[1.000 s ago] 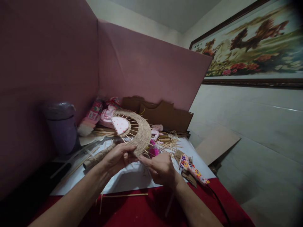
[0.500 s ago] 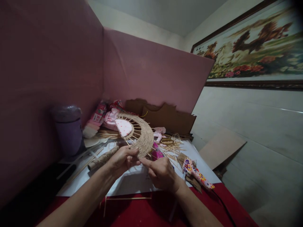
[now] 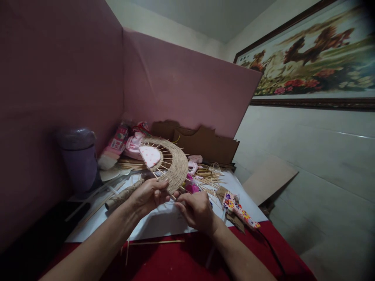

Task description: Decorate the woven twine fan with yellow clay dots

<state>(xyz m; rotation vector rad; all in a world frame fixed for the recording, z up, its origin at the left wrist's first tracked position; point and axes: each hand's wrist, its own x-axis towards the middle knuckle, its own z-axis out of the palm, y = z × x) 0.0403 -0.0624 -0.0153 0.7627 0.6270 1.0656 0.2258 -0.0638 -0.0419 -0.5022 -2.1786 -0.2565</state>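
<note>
Red desk (image 3: 164, 265), pink panels (image 3: 187, 89) behind
I hold the woven crescent (image 3: 177, 168) in left fingers (image 3: 159, 185); right fingers (image 3: 184, 198) narrow, grip unclear; glue gun (image 3: 241, 213) near the desk's right edge.

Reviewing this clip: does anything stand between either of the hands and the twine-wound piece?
Nothing visible does. The left hand grips the twine-wound piece near its lower end, and the right hand is right by that end. The flowered glue gun lies off to the right, outside the gap.
</note>
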